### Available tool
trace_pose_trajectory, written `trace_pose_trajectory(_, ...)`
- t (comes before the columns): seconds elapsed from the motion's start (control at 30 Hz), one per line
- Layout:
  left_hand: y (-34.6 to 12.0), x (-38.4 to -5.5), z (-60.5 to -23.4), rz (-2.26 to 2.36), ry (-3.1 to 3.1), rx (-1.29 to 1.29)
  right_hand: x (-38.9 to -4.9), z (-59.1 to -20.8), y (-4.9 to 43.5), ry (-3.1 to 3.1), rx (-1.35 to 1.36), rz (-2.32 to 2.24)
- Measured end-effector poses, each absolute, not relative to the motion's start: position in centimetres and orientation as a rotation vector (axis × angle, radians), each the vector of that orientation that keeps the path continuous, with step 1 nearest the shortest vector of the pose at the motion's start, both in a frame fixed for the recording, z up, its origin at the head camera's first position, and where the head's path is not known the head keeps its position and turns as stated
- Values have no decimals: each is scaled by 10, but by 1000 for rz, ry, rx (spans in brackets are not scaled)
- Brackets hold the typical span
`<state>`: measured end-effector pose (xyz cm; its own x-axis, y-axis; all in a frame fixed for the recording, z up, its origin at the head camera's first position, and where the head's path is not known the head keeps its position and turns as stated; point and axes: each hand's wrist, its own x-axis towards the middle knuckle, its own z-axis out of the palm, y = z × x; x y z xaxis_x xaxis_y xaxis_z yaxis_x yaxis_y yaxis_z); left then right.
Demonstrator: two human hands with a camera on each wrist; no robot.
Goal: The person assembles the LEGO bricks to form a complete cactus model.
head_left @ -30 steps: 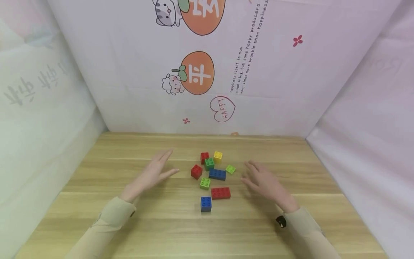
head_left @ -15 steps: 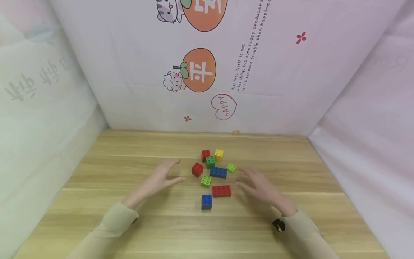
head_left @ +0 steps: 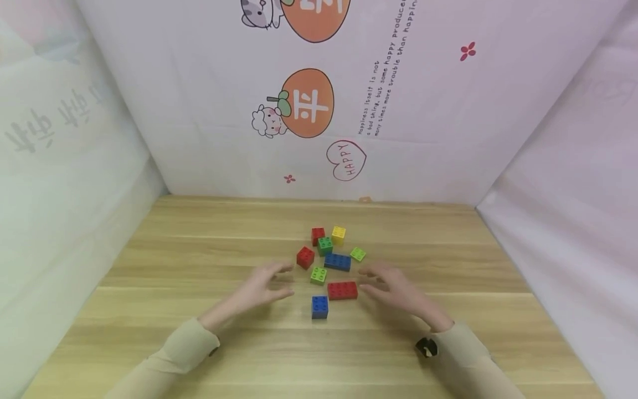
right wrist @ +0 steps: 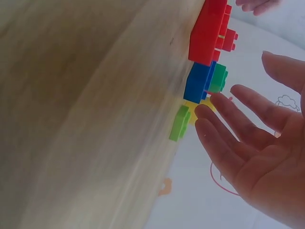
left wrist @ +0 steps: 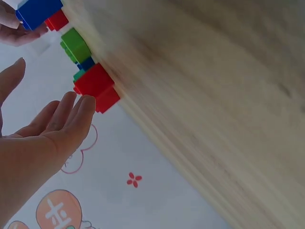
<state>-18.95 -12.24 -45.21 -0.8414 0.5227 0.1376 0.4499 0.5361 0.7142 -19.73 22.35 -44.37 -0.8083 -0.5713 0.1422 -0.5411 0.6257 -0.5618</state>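
In the head view my left hand hovers left of a loose group of building bricks, fingers apart and holding nothing. My right hand is at the group's right, also holding nothing, its fingertips close to the long red brick. Nearest the left fingertips are a square blue brick, a lime green brick and a square red brick. Farther back lie a long blue brick, a green brick, another red brick, a yellow brick and a thin lime piece.
The bricks stand on a wooden table. A white printed cloth wall rises at its back edge, with white cloth sides at left and right.
Both hands have moved inward, toward the bricks and slightly nearer the person. The bricks keep their arrangement; the head view has shifted a little.
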Motion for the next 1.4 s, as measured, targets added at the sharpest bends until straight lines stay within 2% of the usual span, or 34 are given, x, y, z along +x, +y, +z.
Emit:
trace_pose_trajectory(0.47,-106,-178,-457,1334,2444,738,-201,-449,215,2719,-926,-972)
trace_pose_trajectory(1.4,-83,-178,-461,1132,2446,810,-210,-449,196,2693,-924,-824)
